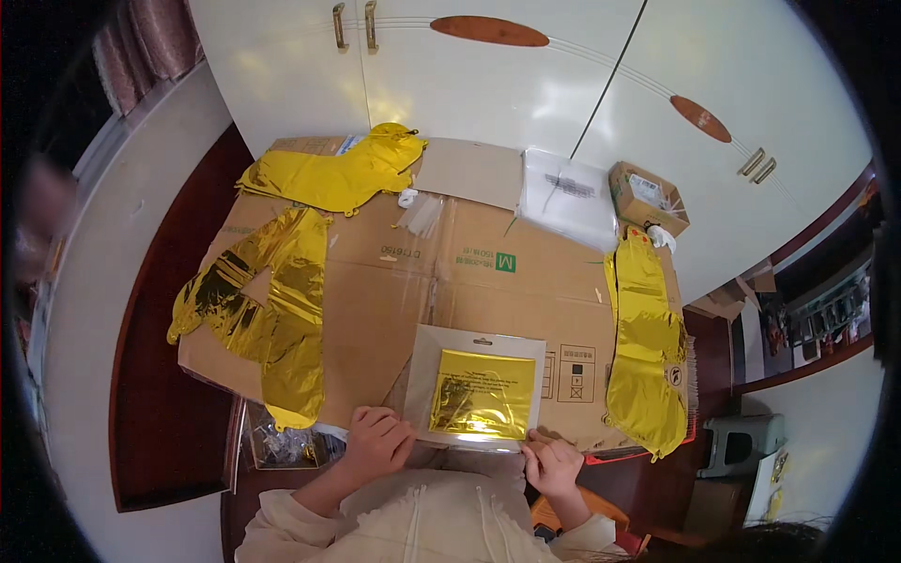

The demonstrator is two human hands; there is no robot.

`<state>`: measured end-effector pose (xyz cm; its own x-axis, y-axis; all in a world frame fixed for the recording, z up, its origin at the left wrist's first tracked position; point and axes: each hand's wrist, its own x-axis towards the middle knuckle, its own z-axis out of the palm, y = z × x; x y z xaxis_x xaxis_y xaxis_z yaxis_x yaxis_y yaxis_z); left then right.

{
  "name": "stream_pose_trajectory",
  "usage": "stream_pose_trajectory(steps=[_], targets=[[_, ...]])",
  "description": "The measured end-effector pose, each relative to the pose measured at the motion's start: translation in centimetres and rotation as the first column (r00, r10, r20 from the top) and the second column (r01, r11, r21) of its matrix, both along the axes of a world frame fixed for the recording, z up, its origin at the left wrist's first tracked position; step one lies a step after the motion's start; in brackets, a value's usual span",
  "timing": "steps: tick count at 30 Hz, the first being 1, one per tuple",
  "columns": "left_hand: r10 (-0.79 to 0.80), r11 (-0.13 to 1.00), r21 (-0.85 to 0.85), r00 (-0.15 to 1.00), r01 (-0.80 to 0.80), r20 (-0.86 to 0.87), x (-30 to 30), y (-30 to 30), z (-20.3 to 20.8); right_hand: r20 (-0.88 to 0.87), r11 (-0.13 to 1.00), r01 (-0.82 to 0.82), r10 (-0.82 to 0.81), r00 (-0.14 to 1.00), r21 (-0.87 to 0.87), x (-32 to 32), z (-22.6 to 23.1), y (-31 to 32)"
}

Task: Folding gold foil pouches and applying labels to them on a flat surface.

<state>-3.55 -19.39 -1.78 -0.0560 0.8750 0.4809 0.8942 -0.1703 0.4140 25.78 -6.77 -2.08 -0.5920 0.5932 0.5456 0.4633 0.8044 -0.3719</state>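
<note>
A flat package [483,394] with a grey-white card frame, a hang hole and a folded gold foil balloon showing inside lies at the cardboard's near edge. My right hand [552,463] pinches its lower right corner between thumb and finger. At the lower left corner is my left hand [378,438], fingers curled; whatever they may hold is hidden. Flat gold foil balloons lie around: one wide balloon [338,174] at the far left, an angular balloon [296,291] at the left, and a long narrow balloon [648,342] at the right.
Flattened cardboard [375,310] covers the work surface. Transparent plastic bags [568,197] lie at the back, beside a small open carton [648,197]. White cabinets [469,84] stand behind. Below left is a box of crumpled plastic [286,446]; a grey stool [741,446] stands right.
</note>
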Motion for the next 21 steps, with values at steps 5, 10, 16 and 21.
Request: stream_pose_trajectory(steps=[5,10,16,21], targets=[[0.102,0.995,0.008,0.995,-0.102,0.018,1.0,0.5,-0.5,0.005,0.997,0.078,-0.078,0.997,-0.017,-0.9,0.1,-0.7],[0.202,0.979,-0.018,0.979,-0.202,-0.011,1.5,0.9,-0.3,-0.015,0.954,0.248,-0.254,0.967,-0.17,-1.2,-0.8,-1.6],[0.28,0.959,-0.038,0.958,-0.282,-0.054,1.2,0.6,0.2,0.204,0.954,0.272,-0.244,0.948,-0.124,-1.5,0.9,-2.1],[-0.109,0.994,-0.019,0.993,0.108,-0.035,3.4,0.2,1.7,0.282,0.996,0.086,-0.084,0.956,0.005,-1.7,2.0,-2.6]])
